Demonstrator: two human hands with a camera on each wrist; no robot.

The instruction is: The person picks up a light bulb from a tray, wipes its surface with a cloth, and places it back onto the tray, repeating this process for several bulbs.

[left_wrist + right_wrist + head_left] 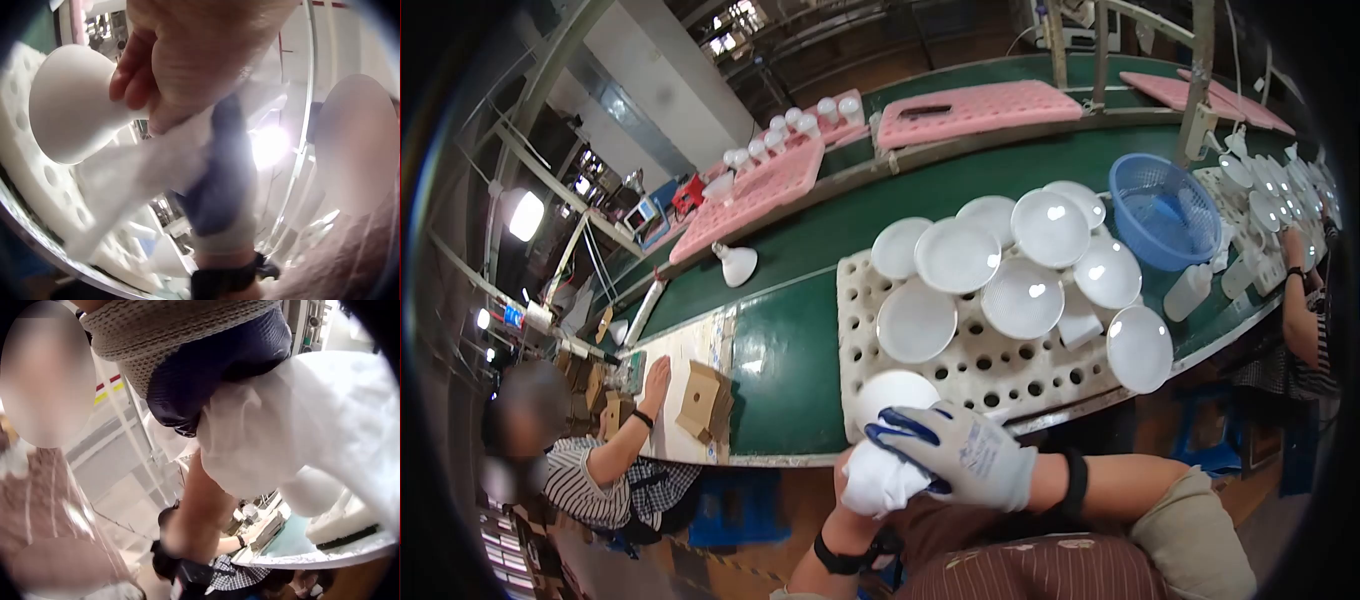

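My bare left hand [206, 56] pinches a white reflector light bulb [75, 106] by its narrow end, the wide end pointing away. Most of this hand is hidden behind a white cloth [885, 482] in the head view. My right hand [975, 458], in a grey glove with dark blue coated fingers, grips the cloth next to the bulb. The cloth hangs in loose folds in the right wrist view. Several more reflector bulbs [957, 255] stand face up in a white foam tray [855, 325] just beyond my hands.
A blue plastic basket [1165, 210] and a white bottle [1188, 292] stand right of the tray. One bulb [736, 264] lies on the green bench [785, 370]. Pink foam trays [980, 110] line the back. People work at both sides; brown cardboard pieces [703, 400] lie at the left.
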